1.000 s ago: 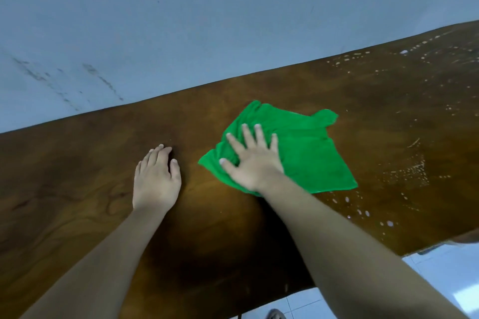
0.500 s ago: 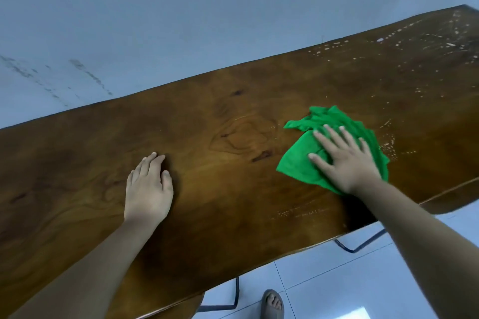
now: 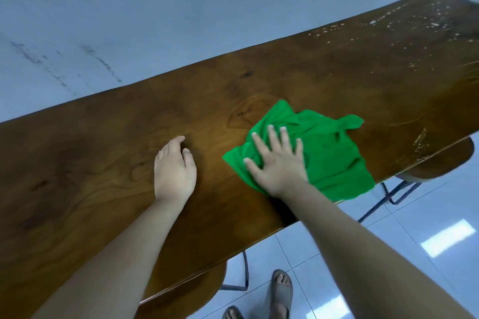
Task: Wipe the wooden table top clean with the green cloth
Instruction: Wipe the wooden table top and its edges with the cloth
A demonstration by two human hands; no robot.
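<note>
Right hand [image 3: 278, 166], fingers spread flat on the green cloth [image 3: 324, 153], has swept back leftward along the table [image 3: 103, 163]; white specks [image 3: 404, 23] remain far right.

Cloth [image 3: 329, 153] on table [image 3: 90, 163], right of left hand [image 3: 174, 168].

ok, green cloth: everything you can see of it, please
The green cloth is a bright, plain, soft-looking fabric, spread but rumpled, with folds near the middle and one corner twisted up at its far right. It lies on the wooden table top at the near edge, its near right corner overhanging slightly. The right hand presses flat on its left part, fingers spread. The left hand does not touch it.
</note>
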